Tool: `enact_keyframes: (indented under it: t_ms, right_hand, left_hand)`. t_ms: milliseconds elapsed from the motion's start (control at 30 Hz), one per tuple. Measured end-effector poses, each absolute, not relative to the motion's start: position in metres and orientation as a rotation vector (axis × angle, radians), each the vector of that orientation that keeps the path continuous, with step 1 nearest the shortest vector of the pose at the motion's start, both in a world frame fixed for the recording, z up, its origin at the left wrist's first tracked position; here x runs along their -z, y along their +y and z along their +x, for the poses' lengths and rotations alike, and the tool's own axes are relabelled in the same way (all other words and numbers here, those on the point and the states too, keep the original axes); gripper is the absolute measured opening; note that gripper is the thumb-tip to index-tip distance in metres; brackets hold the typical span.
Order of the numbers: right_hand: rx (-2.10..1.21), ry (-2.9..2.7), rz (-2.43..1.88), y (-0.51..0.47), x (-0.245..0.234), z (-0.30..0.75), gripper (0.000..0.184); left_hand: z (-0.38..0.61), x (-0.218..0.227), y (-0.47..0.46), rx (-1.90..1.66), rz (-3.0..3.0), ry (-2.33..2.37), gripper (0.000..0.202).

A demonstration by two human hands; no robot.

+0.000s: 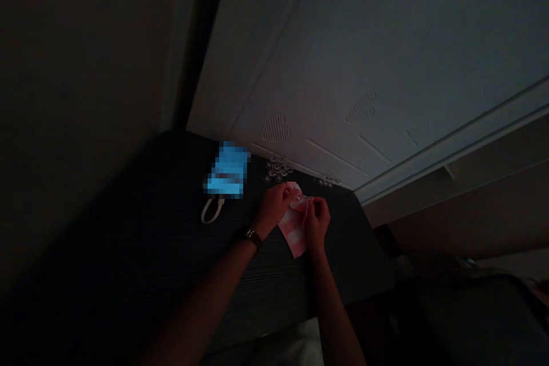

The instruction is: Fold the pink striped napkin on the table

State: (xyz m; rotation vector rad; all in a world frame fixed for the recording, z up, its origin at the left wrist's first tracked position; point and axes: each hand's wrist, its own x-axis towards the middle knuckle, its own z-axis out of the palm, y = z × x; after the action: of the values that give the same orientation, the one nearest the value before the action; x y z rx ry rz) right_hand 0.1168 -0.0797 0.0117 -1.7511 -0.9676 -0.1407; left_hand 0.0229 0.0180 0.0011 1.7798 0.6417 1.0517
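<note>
In dim light both my hands meet over a small pink and white striped pouch [292,233] that lies on a dark table [171,251]. My left hand [274,206], with a watch on its wrist, pinches the pouch's top edge. My right hand [316,222] is closed in a pinch at the same spot, on something small that I cannot make out. A heap of small shiny rings [278,167] lies just beyond my hands, and a smaller heap [328,181] lies to its right.
A glowing blue screen [228,171] lies on the table to the left, with a white looped cord [211,211] below it. A pale panel with two heart cutouts [277,127] stands behind the table. The table's right edge drops off near a dark chair [463,309].
</note>
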Motion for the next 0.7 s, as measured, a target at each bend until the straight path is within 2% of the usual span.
enact_keyframes:
  t_ms: [233,700]
  right_hand:
    - [0.169,-0.969,-1.753,-0.0796,-0.0133,0.1170,0.024]
    - [0.040,-0.941,-1.643,-0.0771,-0.0087,0.1206,0.021]
  left_hand:
    - [0.0230,-0.0021,0.0164,-1.063,1.750,0.492,0.032]
    - [0.0170,-0.0055,0.0169,-0.956,1.935,0.653,0.027]
